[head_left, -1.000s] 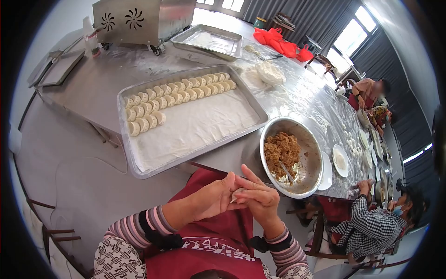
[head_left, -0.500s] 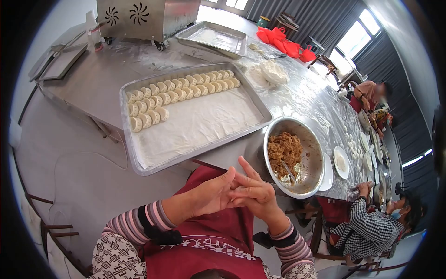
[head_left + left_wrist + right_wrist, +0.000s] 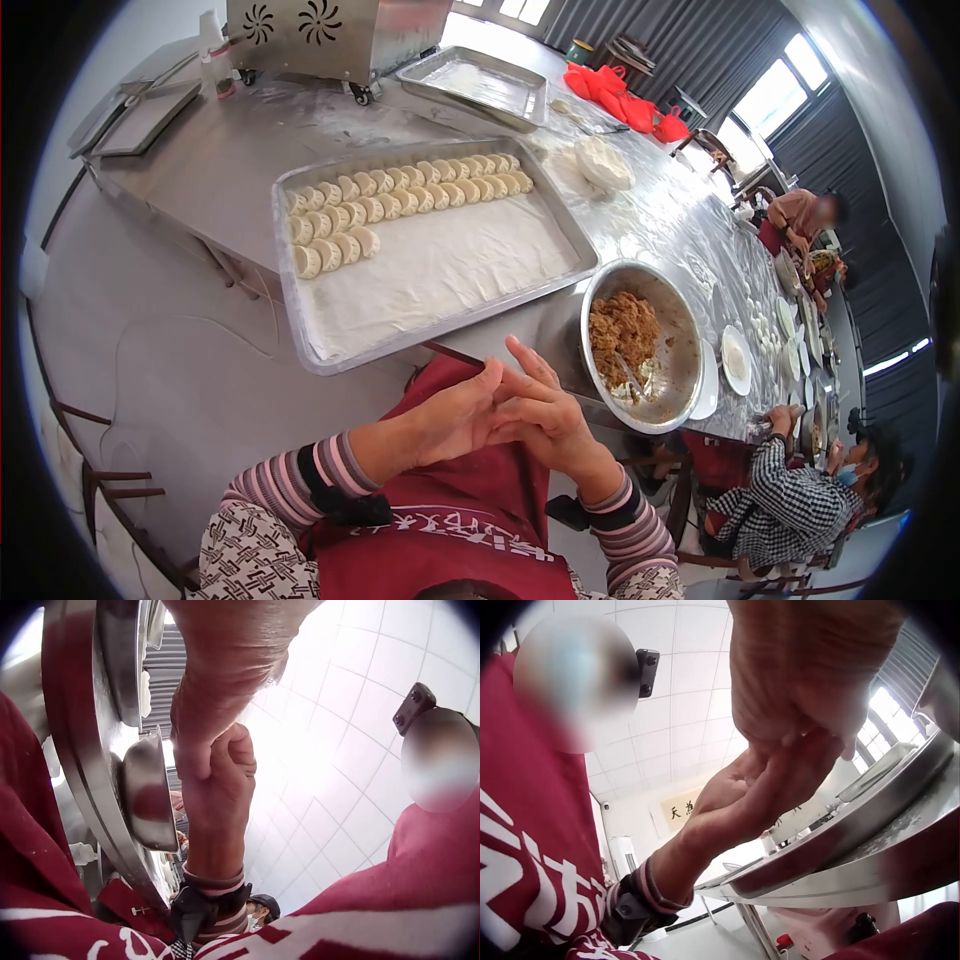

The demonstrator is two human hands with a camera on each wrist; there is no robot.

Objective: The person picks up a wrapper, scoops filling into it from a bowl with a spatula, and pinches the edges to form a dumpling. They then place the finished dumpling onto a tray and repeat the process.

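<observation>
— Now, status?
— I log left hand (image 3: 455, 415) and right hand (image 3: 548, 420) pressed together; I cannot tell what they pinch.
— Nearest thing?
— The bowl (image 3: 678, 345) of filling (image 3: 620, 330), at the tabletop (image 3: 650, 220) edge, just right of them.

The left hand (image 3: 742, 791) and right hand (image 3: 802, 682) press fingers together — just beside the metal tray (image 3: 855, 825).

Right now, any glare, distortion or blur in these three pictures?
Head view: fisheye bows the long steel table, with black corners; the windows blow out, yet the rectangular metal tray of pale dumplings is sharp. Left wrist view: bright white ceiling behind, the left hand close and soft. Right wrist view: glare at right, the right hand blurred.
</observation>
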